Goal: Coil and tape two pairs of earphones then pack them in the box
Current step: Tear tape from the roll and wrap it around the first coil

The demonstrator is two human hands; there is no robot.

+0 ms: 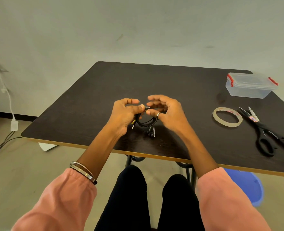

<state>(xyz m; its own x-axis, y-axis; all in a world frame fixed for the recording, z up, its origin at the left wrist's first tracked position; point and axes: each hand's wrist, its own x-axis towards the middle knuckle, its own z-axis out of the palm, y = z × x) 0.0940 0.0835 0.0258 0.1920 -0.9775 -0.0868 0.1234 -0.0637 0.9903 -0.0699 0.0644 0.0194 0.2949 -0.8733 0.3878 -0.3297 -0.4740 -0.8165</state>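
Note:
A coil of black earphones (146,122) hangs between both hands just above the dark table (91,100). My left hand (123,114) grips the left side of the coil, thumb and fingers pinched on it. My right hand (165,110) pinches the coil's top at its fingertips. The jack dangles at the lower left and the earbuds hang below the coil. A roll of clear tape (227,116) lies flat to the right. The clear plastic box (251,85) with red clips stands shut at the far right corner. I see only one pair of earphones.
Black-handled scissors (267,130) lie open at the right edge, beside the tape. A blue bucket (249,185) stands on the floor under the table's right side. A white charger and cables hang by the wall at the left.

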